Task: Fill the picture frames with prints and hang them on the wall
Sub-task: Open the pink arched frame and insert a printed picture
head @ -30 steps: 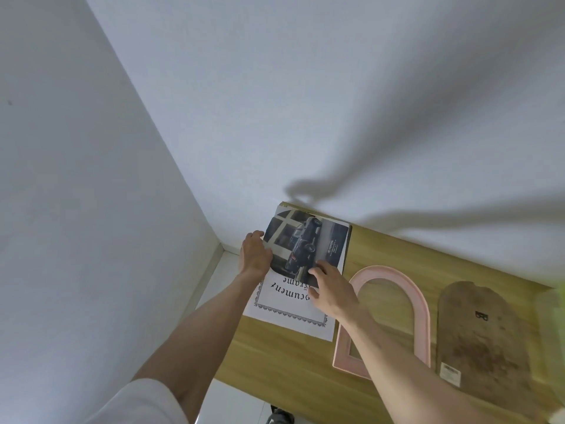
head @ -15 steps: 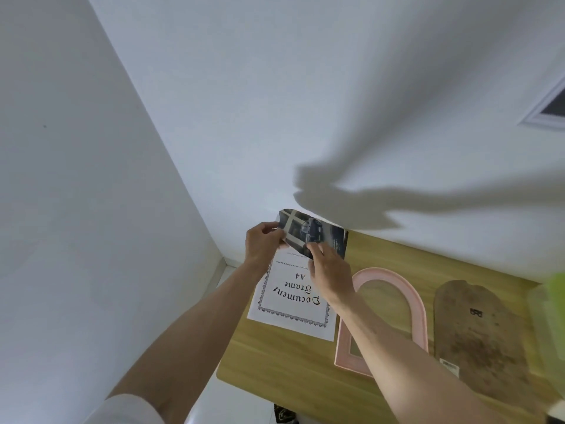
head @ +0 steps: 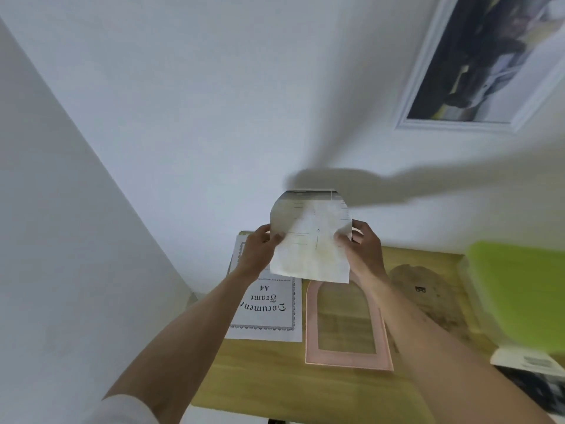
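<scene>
Hands hold the print upright, arch upward.

the print shows only its pale back, with faint lines too washed out to read; its picture side is turned away. the fingers of the left hand curl behind its edge, and those of the right hand do the same, so the full grip on the far side is hidden. the print covers the arched top of the pink frame and the upper part of the document sheet. the right forearm hides part of the brown backing board. the wall picture, green box and papers are blurred and cut off by the edges. the counter runs off the bottom.
</scene>
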The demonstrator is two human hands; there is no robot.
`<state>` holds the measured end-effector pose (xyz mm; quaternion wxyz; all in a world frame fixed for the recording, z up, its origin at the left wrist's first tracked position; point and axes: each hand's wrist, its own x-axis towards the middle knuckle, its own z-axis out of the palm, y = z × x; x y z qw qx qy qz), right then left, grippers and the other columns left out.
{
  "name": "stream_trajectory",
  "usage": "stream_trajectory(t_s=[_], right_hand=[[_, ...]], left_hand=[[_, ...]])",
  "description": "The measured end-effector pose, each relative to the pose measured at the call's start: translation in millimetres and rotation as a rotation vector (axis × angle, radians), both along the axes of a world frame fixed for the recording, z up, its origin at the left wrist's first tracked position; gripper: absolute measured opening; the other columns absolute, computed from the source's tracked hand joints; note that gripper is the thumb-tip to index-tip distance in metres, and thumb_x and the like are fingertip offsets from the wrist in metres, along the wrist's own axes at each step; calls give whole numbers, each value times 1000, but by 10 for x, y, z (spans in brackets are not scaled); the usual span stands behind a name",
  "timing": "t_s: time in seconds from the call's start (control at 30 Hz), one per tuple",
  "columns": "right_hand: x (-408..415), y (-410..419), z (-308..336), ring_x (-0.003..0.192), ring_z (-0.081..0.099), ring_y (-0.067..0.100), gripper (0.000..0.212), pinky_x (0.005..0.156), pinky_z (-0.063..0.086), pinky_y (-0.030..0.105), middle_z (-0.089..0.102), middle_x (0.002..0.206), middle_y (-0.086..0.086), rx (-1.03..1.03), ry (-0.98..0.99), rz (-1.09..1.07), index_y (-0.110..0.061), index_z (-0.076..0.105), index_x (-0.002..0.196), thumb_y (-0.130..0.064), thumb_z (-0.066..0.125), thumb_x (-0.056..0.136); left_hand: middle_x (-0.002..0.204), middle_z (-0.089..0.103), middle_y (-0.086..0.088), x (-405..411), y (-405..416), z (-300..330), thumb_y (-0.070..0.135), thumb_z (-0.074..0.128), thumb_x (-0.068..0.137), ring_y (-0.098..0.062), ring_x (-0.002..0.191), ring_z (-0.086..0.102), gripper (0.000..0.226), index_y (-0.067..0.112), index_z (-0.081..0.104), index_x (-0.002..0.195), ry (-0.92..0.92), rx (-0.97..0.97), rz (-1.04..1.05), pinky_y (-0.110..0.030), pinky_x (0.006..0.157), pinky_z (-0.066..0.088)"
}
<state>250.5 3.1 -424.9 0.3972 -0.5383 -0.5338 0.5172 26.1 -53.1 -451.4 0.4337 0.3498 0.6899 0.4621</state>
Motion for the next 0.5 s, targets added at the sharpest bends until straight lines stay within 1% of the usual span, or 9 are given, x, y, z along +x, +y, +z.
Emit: stream_trajectory(t_s=[0.03,0.1,0.13,0.2,0.27,0.33,0.4,0.43,0.5], right_hand=[[121,-1,-38,87,70,23,25,76,58,41,73,95,1,-13,-29,-54,-29,61,107,-22,70,85],[363,-23,-141,87,68,13,32,68,56,30,68,103,-5,-16,-139,-128,-28,56,115,-23,70,87],[470,-38,-205,86,65,7,35,66,52,24,65,106,-7,-25,-191,-145,-26,54,119,-23,70,88],[679,-82,-361,83,61,1,37,64,48,20,62,109,-7,-58,-278,-135,-22,54,123,-19,69,89],[849,-149,-507,79,60,2,37,61,49,19,62,107,-4,-95,-349,-108,-17,55,124,-14,67,90],[971,-225,-609,74,59,5,33,60,49,20,60,97,-5,-132,-393,-75,-15,56,123,-8,64,91],[1061,-299,-724,73,58,10,31,64,52,29,60,90,-5,-166,-420,-22,-21,58,115,-3,62,90],[1093,-332,-781,73,59,14,31,66,53,33,63,89,-1,-178,-441,14,-25,58,109,-1,60,89],[1136,-382,-903,72,61,21,31,63,50,34,70,93,7,-185,-492,70,-25,61,103,1,59,86]], left_hand=[[102,73,3,70,20,-11,32,66,89,-18,98,67,36,20,64,123,23,4,-29,-38,90,54],[96,74,-3,227,51,-46,23,68,87,-25,95,69,25,18,71,112,50,-9,-78,-39,86,55],[94,74,-6,308,65,-84,18,70,85,-27,94,69,22,16,72,107,54,-33,-92,-39,84,55],[91,74,-10,478,76,-189,14,72,81,-29,91,71,22,15,73,103,75,-97,-125,-41,84,58],[88,74,-12,642,62,-329,13,76,77,-29,86,71,24,15,72,101,140,-162,-158,-45,83,58],[85,73,-9,794,6,-468,11,78,74,-26,79,72,28,15,71,101,208,-233,-188,-44,80,59],[89,72,-7,930,-92,-580,10,79,72,-26,77,71,40,15,68,110,285,-295,-212,-42,78,60],[92,72,-7,983,-148,-634,10,80,71,-25,77,71,46,15,65,115,316,-323,-219,-41,76,60],[94,72,-8,1060,-256,-745,11,81,72,-25,76,71,53,16,61,120,350,-366,-226,-40,73,61]])
